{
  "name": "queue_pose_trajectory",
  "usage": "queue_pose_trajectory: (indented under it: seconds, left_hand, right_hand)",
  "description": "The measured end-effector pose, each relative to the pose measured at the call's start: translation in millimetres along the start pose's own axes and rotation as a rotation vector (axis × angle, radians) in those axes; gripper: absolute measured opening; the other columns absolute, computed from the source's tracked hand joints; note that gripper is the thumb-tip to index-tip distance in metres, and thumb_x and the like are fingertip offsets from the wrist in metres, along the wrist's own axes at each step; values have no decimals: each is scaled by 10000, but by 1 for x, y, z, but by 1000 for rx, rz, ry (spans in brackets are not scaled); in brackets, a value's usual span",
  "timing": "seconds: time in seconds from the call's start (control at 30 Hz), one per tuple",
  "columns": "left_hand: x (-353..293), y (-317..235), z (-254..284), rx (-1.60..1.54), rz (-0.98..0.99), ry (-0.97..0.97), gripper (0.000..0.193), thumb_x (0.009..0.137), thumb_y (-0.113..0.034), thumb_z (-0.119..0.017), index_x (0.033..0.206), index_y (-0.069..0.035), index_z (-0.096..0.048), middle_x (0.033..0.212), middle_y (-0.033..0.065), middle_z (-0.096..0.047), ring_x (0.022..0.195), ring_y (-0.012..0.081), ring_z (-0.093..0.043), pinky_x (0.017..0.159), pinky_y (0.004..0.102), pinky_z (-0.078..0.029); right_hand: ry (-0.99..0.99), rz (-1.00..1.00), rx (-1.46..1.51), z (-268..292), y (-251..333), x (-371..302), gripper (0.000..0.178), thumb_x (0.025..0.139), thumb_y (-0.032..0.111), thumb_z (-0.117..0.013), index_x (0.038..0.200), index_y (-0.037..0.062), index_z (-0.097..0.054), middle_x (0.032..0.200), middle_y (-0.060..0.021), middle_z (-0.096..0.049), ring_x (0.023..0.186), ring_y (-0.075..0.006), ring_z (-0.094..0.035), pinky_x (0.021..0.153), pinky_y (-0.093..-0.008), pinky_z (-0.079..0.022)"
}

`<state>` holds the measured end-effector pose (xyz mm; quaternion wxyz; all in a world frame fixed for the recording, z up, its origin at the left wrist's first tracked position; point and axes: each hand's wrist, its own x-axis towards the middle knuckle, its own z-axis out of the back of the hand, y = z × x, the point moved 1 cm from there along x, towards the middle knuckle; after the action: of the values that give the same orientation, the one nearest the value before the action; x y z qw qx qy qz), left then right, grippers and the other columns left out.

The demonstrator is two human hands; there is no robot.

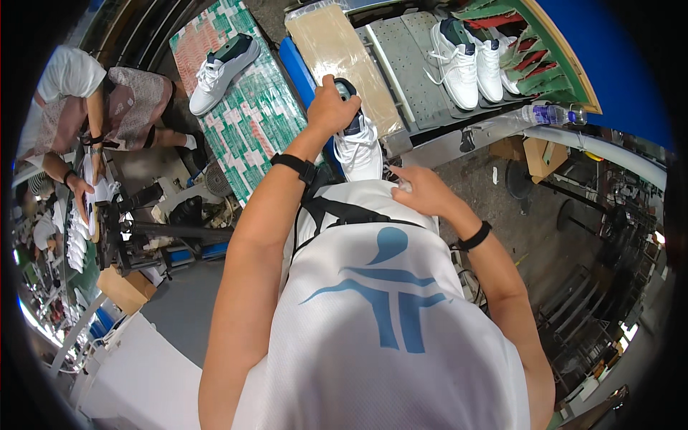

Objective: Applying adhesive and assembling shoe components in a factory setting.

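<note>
Left hand (332,109), at twelve o'clock, grips white shoe (360,154) by its collar (352,127), apparently for steadiness; right hand (426,192), fingers curled, contents indeterminable.

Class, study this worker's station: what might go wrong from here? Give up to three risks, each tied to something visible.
The left hand holds the nearest white shoe by one end, so it might slip.

The other shoe has its toe close to the edge of the green-and-white surface; a bump could knock it off.
</note>
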<state>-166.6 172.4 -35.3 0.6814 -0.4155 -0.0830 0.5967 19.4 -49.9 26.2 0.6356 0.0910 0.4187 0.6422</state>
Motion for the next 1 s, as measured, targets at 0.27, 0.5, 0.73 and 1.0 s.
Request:
queue_pose_trajectory:
  seconds: [0.27, 0.5, 0.73, 1.0]
  left_hand:
    - [0, -5, -3, 24, -5, -23, 822, 860, -428, -734, 1464, 39, -429, 1307, 342, -628, 1142, 487, -701, 959, 523, -577]
    - [9, 0, 4, 20, -3, 6, 874, 854, -430, -736, 1505, 49, -404, 1339, 353, -617, 1187, 481, -686, 987, 513, -570]
    - [-16, 28, -16, -485, 8, -80, 1058, 783, -301, -935, 1558, 63, -314, 1376, 274, -606, 1256, 339, -631, 1086, 419, -517]
    - [-78, 31, -25, -451, -40, -131, 1291, 735, -328, -955, 1696, -41, -143, 1489, 319, -562, 1356, 430, -608, 1125, 435, -503]
  right_hand:
    - [-201, 223, 77, -4, 22, 28, 737, 831, 288, -774, 1472, -25, -588, 1020, -193, -677, 985, -393, -653, 915, -470, -512]
    - [-241, 304, -143, 2, 26, 28, 750, 830, 296, -802, 1474, -22, -587, 1042, -205, -685, 977, -382, -658, 905, -478, -511]
    - [-418, 37, 301, -25, -5, 33, 604, 884, 210, -729, 1414, -61, -623, 1126, -253, -709, 1039, -421, -693, 939, -449, -545]
    - [-136, -125, 278, -35, 12, 50, 633, 905, 270, -733, 1414, -91, -629, 1172, -286, -742, 1111, -360, -731, 968, -427, -556]
